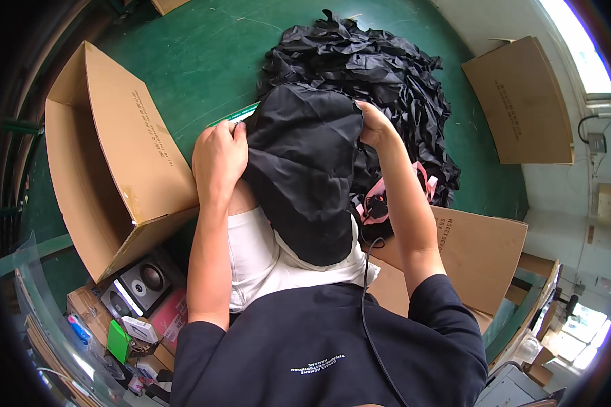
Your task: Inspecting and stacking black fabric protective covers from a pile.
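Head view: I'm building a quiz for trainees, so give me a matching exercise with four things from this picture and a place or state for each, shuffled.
Things:
1. black fabric piece
2. pile of black fabric
3. open cardboard box
4. black speaker

Places or states:
A. heaped on the green floor, beyond the hands
B. on the person's left, lying open on its side
C. held up by the left hand and right hand, draped over the lap
D. low on the left, below the box

Pairs: 1-C, 2-A, 3-B, 4-D
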Available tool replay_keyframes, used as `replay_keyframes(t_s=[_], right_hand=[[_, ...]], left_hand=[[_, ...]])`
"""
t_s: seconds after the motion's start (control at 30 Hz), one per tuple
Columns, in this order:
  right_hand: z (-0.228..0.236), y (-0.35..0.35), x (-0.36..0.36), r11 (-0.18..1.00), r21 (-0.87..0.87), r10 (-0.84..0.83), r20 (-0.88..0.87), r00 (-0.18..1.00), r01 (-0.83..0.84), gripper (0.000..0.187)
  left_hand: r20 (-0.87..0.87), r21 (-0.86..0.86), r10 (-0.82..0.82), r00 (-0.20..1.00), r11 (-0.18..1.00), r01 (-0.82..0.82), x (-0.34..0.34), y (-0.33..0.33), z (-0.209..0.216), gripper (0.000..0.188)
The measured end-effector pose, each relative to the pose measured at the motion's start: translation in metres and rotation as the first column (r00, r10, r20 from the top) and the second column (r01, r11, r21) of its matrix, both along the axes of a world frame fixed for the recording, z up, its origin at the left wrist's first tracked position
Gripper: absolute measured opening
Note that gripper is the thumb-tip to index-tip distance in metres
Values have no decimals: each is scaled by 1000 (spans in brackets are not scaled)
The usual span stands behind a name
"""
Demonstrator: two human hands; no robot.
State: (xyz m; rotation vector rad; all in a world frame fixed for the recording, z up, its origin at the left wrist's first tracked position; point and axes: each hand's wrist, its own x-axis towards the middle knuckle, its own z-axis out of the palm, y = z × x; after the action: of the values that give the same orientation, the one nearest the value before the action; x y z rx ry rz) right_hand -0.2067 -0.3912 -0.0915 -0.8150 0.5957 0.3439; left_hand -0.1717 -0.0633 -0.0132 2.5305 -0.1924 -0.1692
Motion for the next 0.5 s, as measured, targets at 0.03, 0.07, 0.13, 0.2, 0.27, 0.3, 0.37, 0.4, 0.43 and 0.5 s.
replay_keyframes(t_s=[0.03, 0.07, 0.13, 0.2, 0.27, 0.3, 0.37, 0.4, 0.43, 0.5], right_hand=[[-1, -2, -7, 1000, 2, -1, -1, 1000, 1, 24], [-3, -2, -20, 999, 50, -15, 31, 999, 14, 25], [5, 6, -46, 995, 99, -24, 60, 998, 18, 27], [25, 17, -70, 970, 239, -81, 109, 991, 53, 29], [21, 23, -87, 957, 289, -84, 181, 980, 29, 32], [16, 23, -92, 941, 337, -101, 252, 962, 11, 37], [2, 20, -95, 952, 305, -113, 275, 955, 25, 37], [-1, 21, -96, 962, 272, -121, 300, 946, 37, 37], [2, 23, -93, 961, 275, -122, 298, 947, 37, 37], [4, 22, -81, 958, 171, -269, 263, 927, 229, 29]], left_hand=[[142, 25, -42, 989, 999, 38, -5, 3, -3, 34], [279, 55, -85, 957, 996, 73, -11, 5, -4, 33], [260, -56, -28, 965, 997, 44, -26, 1, -2, 34], [6, -204, 102, 995, 974, -98, -36, -4, 4, 33], [47, -261, 82, 996, 963, -67, -39, -2, -19, 32], [-37, -343, 115, 993, 931, -120, -43, -4, -21, 32], [-155, -467, 146, 977, 861, -203, -48, -8, -29, 31], [-156, -464, 146, 977, 862, -203, -47, -8, -41, 31], [-171, -619, 175, 970, 746, -244, -46, -8, -54, 31], [-446, -755, 194, 874, 442, -484, -48, -10, -55, 28]])
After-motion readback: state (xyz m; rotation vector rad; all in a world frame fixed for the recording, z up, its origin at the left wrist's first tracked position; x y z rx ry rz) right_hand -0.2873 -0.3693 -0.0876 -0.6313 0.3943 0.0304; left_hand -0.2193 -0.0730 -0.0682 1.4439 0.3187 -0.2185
